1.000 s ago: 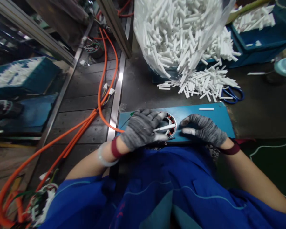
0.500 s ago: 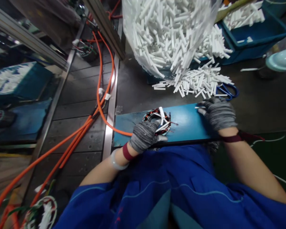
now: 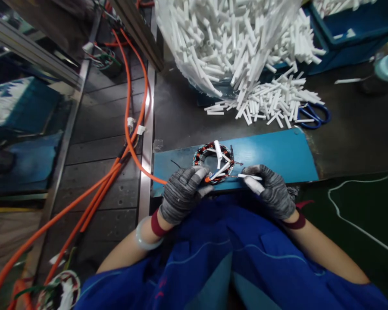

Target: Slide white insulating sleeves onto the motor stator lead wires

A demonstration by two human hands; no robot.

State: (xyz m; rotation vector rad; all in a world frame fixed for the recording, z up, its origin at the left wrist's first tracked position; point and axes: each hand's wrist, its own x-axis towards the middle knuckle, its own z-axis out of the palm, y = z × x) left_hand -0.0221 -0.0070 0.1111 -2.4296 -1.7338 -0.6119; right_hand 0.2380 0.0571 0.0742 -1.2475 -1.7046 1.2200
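Observation:
A ring-shaped wound stator (image 3: 203, 154) with red and copper wires lies on a blue board (image 3: 278, 153) in front of me. White sleeves stick out from its near side. My left hand (image 3: 181, 193), in a grey knit glove, pinches the stator's near edge where the wires come out. My right hand (image 3: 270, 189), also gloved, holds a thin white tube (image 3: 249, 176) by its end, pointing it left at a wire lead of the stator.
A clear bag (image 3: 226, 38) full of white tubes stands behind the board, with a loose pile (image 3: 271, 103) spilled beside blue-handled scissors (image 3: 313, 114). Blue bins sit at the back right. Orange cables (image 3: 129, 129) run along the metal rail on the left.
My right hand came back from the far right of the board, now holding a white tube at the stator. My left hand shifted to the stator's near edge.

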